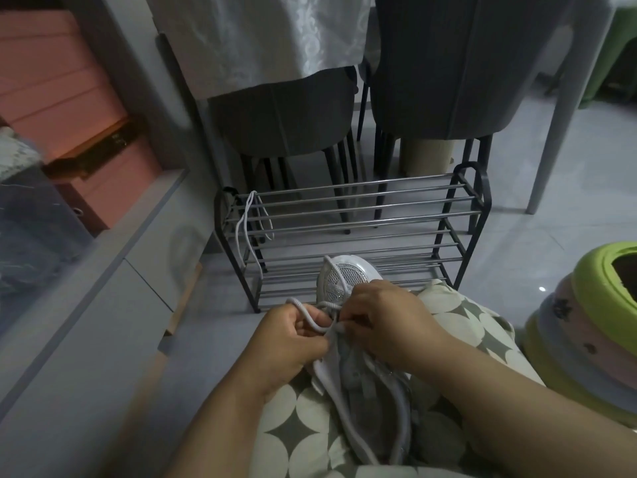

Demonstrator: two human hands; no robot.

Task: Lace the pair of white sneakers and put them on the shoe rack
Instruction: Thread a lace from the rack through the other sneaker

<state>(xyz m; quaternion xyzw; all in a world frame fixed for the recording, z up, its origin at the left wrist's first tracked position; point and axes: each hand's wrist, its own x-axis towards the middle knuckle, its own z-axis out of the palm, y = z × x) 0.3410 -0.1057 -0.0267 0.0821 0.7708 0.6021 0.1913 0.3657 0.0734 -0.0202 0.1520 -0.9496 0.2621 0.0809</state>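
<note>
The person sits on the floor with a white sneaker (348,343) on the lap, its toe pointing toward the shoe rack (348,232). Both hands are close together over the middle of the sneaker, just in front of the rack. The left hand (286,339) has its fingers curled around a loop of white lace (310,317). The right hand (382,322) pinches the same lace where it goes into the sneaker; its fingertips are partly hidden. The lap is covered with cloth (303,419) in a green and cream pattern. A second lace (248,222) hangs over the left end of the rack. Behind the rack stand two dark chairs (431,81). To the right of the rack there are stacked plastic stools (593,326).
</note>
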